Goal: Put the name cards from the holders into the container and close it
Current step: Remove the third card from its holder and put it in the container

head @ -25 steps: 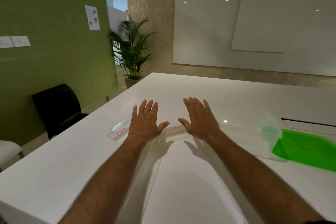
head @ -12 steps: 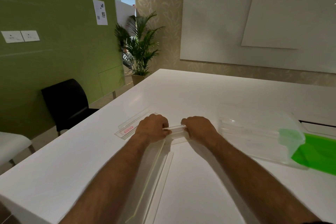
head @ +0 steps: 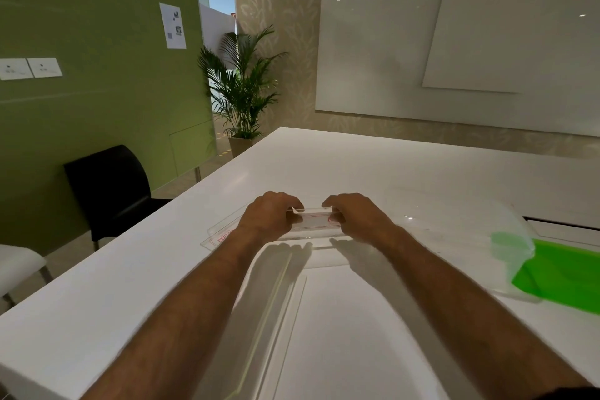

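1. Table (head: 373, 172): a white top that fills the lower view; every item below is placed relative to it.
2. Chair (head: 110, 188): black, standing off the table's left edge, against the green wall.
3. Plant (head: 242, 84): potted palm beyond the table's far left corner.
4. Container (head: 454, 230): clear plastic, lying on the table's right part, just right of the hands; its far edges are hard to make out.
5. Lid (head: 561, 279): green, on the table at its right edge, touching or overlapping the container's near right end; which of the two cannot be told.
6. Near holder (head: 276, 318): clear acrylic, lying lengthwise on the table between the forearms.
7. Left holder (head: 224, 234): clear acrylic with red print, flat on the table, partly under the left wrist.
8. Held holder (head: 316, 221): clear acrylic with thin red lines, at mid-table, gripped at both ends; whether it is lifted off the table cannot be told.
9. Left hand (head: 271, 214): fingers curled round the held holder's left end.
10. Right hand (head: 357, 217): fingers curled round its right end, just left of the container.
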The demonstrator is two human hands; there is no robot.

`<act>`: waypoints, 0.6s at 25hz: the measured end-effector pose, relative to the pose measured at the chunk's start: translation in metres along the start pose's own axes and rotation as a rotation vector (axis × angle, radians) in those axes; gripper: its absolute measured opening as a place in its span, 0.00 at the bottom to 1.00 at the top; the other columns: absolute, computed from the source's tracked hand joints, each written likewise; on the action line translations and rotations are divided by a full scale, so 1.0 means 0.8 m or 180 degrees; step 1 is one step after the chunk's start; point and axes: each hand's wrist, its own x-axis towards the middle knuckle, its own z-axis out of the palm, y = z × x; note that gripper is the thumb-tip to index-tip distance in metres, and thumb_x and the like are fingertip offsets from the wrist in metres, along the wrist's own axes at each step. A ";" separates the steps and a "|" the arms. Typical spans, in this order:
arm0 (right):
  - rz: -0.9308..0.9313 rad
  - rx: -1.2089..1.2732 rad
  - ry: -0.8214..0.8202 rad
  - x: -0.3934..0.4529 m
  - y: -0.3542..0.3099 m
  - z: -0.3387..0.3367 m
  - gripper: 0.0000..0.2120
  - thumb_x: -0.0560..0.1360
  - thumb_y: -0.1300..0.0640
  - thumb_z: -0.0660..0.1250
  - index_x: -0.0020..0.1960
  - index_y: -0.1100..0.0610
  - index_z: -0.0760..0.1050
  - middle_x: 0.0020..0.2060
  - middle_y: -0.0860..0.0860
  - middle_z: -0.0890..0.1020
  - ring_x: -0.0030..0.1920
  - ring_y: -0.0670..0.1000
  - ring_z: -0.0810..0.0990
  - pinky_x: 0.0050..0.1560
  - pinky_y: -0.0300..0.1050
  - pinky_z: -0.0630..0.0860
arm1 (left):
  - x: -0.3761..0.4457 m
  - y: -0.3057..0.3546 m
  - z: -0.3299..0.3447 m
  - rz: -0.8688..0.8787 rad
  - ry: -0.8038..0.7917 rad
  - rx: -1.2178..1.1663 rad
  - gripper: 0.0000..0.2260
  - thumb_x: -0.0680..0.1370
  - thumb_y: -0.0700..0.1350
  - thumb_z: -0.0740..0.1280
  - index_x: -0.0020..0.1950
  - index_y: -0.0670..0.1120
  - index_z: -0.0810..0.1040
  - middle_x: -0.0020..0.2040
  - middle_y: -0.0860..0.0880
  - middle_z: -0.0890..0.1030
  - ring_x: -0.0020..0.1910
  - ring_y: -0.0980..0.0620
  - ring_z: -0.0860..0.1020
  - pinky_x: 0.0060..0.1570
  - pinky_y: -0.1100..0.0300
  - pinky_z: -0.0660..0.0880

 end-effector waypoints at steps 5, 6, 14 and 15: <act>-0.0142 0.0769 0.0230 -0.022 0.012 -0.025 0.23 0.73 0.42 0.67 0.66 0.47 0.73 0.59 0.47 0.82 0.57 0.49 0.79 0.59 0.48 0.76 | 0.003 0.002 -0.009 0.0019 -0.0168 -0.0534 0.14 0.76 0.41 0.72 0.62 0.46 0.83 0.60 0.46 0.84 0.55 0.48 0.81 0.54 0.61 0.76; -0.0230 0.0638 0.0124 -0.028 0.014 -0.028 0.29 0.70 0.36 0.67 0.67 0.44 0.70 0.62 0.46 0.80 0.58 0.48 0.78 0.61 0.48 0.74 | 0.003 0.002 -0.012 0.0015 -0.0228 -0.0622 0.14 0.76 0.42 0.73 0.61 0.46 0.83 0.59 0.46 0.84 0.55 0.49 0.81 0.53 0.63 0.74; -0.0384 0.0567 0.0290 -0.051 0.023 -0.046 0.30 0.66 0.41 0.73 0.66 0.47 0.73 0.59 0.46 0.82 0.53 0.45 0.79 0.55 0.39 0.73 | -0.003 0.000 -0.031 -0.0053 -0.0777 -0.1406 0.12 0.77 0.52 0.71 0.55 0.47 0.86 0.52 0.50 0.86 0.53 0.49 0.82 0.55 0.54 0.78; -0.0347 0.0765 0.0299 -0.053 0.025 -0.050 0.29 0.66 0.41 0.74 0.65 0.48 0.75 0.58 0.46 0.83 0.52 0.43 0.80 0.53 0.36 0.73 | -0.003 0.000 -0.034 -0.0192 -0.0856 -0.1668 0.16 0.78 0.56 0.67 0.54 0.47 0.86 0.52 0.49 0.86 0.53 0.47 0.82 0.56 0.52 0.77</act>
